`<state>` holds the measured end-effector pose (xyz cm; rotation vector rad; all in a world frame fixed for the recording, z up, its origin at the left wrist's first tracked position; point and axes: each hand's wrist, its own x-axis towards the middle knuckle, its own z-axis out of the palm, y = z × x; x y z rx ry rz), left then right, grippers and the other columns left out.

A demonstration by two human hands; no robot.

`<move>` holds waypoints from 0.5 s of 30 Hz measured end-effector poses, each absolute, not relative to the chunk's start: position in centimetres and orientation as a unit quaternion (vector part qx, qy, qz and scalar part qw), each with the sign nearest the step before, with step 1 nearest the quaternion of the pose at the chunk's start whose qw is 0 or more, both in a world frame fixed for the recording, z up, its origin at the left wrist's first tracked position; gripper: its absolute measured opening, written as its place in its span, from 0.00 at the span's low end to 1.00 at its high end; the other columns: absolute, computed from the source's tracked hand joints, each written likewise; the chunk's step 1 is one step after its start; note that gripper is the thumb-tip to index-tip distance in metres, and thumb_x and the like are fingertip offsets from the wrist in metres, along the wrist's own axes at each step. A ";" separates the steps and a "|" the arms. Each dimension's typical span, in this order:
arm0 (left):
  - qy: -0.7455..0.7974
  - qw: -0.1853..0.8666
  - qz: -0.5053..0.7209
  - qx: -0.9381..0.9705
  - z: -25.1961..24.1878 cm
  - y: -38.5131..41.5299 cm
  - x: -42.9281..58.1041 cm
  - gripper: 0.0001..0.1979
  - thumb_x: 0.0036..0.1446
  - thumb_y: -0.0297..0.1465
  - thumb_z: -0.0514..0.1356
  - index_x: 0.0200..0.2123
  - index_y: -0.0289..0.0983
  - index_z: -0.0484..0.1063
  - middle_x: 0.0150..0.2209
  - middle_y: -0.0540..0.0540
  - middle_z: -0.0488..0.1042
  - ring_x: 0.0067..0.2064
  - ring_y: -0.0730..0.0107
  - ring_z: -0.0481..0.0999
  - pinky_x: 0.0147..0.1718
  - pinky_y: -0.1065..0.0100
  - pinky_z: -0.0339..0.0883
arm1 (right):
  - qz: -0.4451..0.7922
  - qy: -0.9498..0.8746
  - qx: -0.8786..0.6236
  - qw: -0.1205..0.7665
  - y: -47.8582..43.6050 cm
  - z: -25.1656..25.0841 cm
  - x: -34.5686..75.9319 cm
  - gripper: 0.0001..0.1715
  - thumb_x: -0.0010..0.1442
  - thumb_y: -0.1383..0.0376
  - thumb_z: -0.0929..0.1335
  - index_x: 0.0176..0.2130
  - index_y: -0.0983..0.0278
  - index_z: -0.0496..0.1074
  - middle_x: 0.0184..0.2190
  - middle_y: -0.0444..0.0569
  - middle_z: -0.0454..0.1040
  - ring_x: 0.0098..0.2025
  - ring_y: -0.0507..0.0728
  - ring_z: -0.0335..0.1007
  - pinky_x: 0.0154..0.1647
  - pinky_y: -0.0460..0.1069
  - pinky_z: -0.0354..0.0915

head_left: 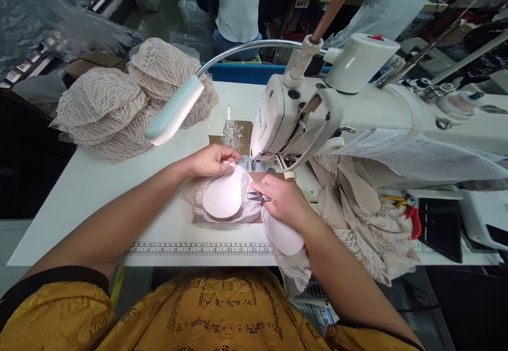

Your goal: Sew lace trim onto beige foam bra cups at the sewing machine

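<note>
A pale foam cup with a lace edge (223, 198) lies on the white table (95, 187) just in front of the sewing machine (301, 113). My left hand (212, 160) pinches the cup's far edge near the needle, fingers closed on the fabric. My right hand (283, 198) is closed round small thread snips (259, 197), whose blades point left at the cup. A second cup (284, 235) lies under my right wrist, with lace hanging over the table's front edge.
A heap of beige lace cups (119, 107) sits at the back left. A gooseneck lamp (174, 110) hangs over the table. Sewn pieces (357, 208) pile to the right of the machine, beside red-handled scissors (413, 218). A ruler strip (198, 248) runs along the front edge. Two people work behind.
</note>
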<state>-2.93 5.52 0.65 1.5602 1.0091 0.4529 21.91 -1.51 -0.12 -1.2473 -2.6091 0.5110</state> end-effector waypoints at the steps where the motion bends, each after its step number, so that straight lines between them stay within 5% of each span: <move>1: 0.423 0.587 0.180 0.666 0.8 5.7 -3.1 0.24 0.43 0.31 0.68 0.47 0.34 0.74 0.36 0.48 0.75 0.33 0.72 0.73 0.35 0.71 0.67 | 0.166 -0.884 -0.425 0.101 -1.6 -0.2 21.9 0.23 0.55 0.73 0.64 0.48 0.60 0.76 0.36 0.50 0.73 0.35 0.56 0.68 0.31 0.48 0.58; 6: 0.423 0.611 0.111 0.660 2.2 6.4 -5.0 0.35 0.41 0.29 0.69 0.56 0.37 0.70 0.39 0.47 0.77 0.38 0.68 0.76 0.37 0.71 0.67 | 0.167 -0.881 -0.429 0.105 -1.7 -0.4 22.1 0.22 0.55 0.73 0.64 0.47 0.60 0.77 0.36 0.49 0.73 0.35 0.55 0.68 0.30 0.48 0.58; 15: 0.462 0.530 0.128 0.699 2.2 6.4 -6.5 0.36 0.45 0.34 0.66 0.60 0.36 0.66 0.33 0.51 0.73 0.33 0.71 0.71 0.34 0.72 0.63 | 0.151 -0.884 -0.430 0.104 -1.7 -1.0 22.1 0.26 0.53 0.73 0.64 0.49 0.60 0.76 0.36 0.49 0.75 0.35 0.56 0.69 0.30 0.49 0.57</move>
